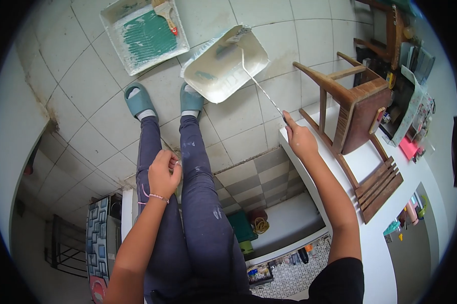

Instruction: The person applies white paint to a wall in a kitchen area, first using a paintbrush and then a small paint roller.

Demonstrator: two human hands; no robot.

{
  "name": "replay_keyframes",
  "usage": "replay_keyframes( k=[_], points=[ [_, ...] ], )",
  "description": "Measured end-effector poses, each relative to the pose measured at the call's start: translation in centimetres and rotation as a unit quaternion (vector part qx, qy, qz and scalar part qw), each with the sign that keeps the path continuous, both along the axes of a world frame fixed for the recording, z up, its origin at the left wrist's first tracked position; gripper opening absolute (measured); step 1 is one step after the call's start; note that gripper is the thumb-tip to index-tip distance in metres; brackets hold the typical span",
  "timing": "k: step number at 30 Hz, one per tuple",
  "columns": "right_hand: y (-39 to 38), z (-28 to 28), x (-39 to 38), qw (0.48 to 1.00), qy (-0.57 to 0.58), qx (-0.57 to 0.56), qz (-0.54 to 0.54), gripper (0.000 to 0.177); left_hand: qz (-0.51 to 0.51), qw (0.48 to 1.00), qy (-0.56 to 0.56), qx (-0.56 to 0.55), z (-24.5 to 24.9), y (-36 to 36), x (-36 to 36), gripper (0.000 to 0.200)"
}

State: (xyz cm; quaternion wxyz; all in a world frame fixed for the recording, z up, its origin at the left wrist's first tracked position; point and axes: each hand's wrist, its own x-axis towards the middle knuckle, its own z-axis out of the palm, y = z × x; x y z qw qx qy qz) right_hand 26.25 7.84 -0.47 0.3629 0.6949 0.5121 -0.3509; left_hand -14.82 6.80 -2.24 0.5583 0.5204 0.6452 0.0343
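My right hand (300,139) is closed around the handle of a thin, pale rod (264,91). The rod's far end bends and reaches into a white paint tub (223,68), whose inside carries paint smears. Over my thigh hangs my left hand (164,175), its fingers curled in; whether anything is between them is hidden. To the left of the tub lies a green-and-white paint tray (146,40) with a paint brush (165,15) resting across its upper edge.
A wooden chair (358,109) lies at the right on a white ledge (370,202). Mixed items crowd the area beyond it. My slippered feet stand on the tiled floor (76,76). Below the ledge sit a green container (242,226) and other small things.
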Motion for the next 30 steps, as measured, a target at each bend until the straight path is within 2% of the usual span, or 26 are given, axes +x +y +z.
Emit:
replay_keyframes(
  k=[4, 9, 12, 17, 20, 21, 24, 29, 30],
  points=[
    [1.7, 2.0, -1.6, 0.999, -0.035, -0.019, 0.025, 0.055, -0.002, 1.0, 0.006, 0.002, -0.2, -0.1, -0.6, 0.01],
    [5.4, 5.4, -3.3, 0.997, -0.058, -0.041, 0.009, 0.045, 0.008, 1.0, 0.013, -0.015, -0.2, 0.3, -0.8, 0.007],
    [6.9, 2.9, -3.7, 0.997, -0.059, -0.041, -0.002, 0.044, 0.001, 1.0, 0.01, -0.012, -0.2, 0.8, -0.7, 0.007],
    [7.0, 2.4, -3.1, 1.0, -0.027, -0.011, -0.005, 0.042, 0.006, 1.0, 0.003, -0.021, 0.1, 1.5, -1.0, 0.008],
    [5.4, 3.7, -2.5, 0.999, -0.048, -0.002, 0.004, 0.043, 0.022, 1.0, -0.003, -0.015, 0.0, 1.8, -0.9, 0.008],
    [4.5, 3.7, -1.9, 0.998, -0.059, -0.023, 0.03, 0.049, 0.027, 1.0, -0.002, -0.01, -0.2, 1.9, -1.0, 0.008],
    [4.0, 5.0, -3.5, 0.992, -0.109, -0.042, 0.037, 0.048, 0.03, 0.999, 0.003, -0.024, -0.2, 1.7, -1.3, 0.007],
    [6.7, 2.6, -5.2, 0.988, -0.14, -0.07, -0.014, 0.048, 0.028, 0.999, -0.001, -0.032, -0.4, 1.7, -1.3, 0.008],
    [6.9, 2.3, -4.6, 0.992, -0.115, -0.045, -0.012, 0.047, 0.032, 0.999, -0.002, -0.037, -0.3, 1.9, -1.5, 0.008]
  ],
)
